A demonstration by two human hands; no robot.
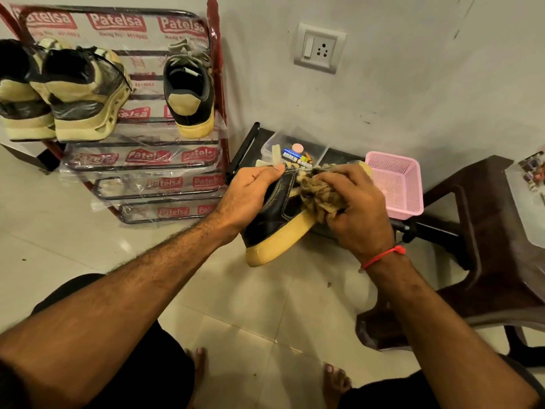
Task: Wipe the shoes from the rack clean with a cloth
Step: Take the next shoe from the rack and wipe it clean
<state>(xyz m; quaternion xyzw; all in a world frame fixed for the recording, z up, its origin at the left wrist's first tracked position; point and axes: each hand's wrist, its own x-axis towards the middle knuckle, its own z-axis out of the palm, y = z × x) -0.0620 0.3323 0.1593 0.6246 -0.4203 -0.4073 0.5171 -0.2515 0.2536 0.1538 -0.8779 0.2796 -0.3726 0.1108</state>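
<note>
Rack (124,160) stands back left with three shoes on its top shelf, well apart from the black shoe (275,222) held in the air between both hands. Its long axis runs from the heel, low and near, up and away to the toe. The left hand (250,193) grips the collar while the right hand (356,208), nearer the toe, bunches the cloth (317,196) against the shoe's side.

pale wall (413,69), glossy tiled floor (88,231), brown chair (486,261)
</note>
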